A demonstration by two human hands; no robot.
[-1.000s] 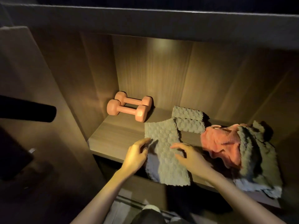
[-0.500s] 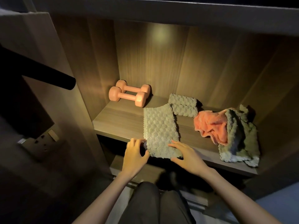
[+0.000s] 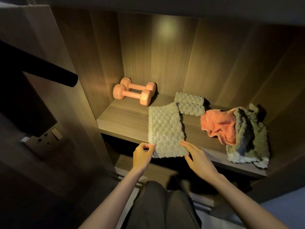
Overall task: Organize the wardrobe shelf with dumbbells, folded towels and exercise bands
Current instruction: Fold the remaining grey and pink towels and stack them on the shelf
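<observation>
Flat towel (image 3: 166, 131): grey, waffle-textured rectangle, lying mid-shelf with its long axis front-to-back; far end points at the back panel, near end overhangs the front edge of the wooden shelf (image 3: 122, 123). Left hand (image 3: 142, 154): grip narrow, thumb and fingers pinch the near-left corner. Right hand (image 3: 198, 157): grip wide, fingers straight and resting on the near-right edge, thumb by the corner. Dumbbells (image 3: 132, 96): two, salmon-pink, smooth, faceted heads, back-left corner, parallel and just beside each other, bars running roughly left-right. Folded towels (image 3: 189, 103): two of the same grey waffle cloth, compact bundles at the back centre, touching, long axes left-right, just beyond the flat towel's far-right corner. Right side: crumpled fleecy orange cloth (image 3: 217, 126) against a rumpled olive towel (image 3: 247, 139) whose pale edge reaches the shelf front
</observation>
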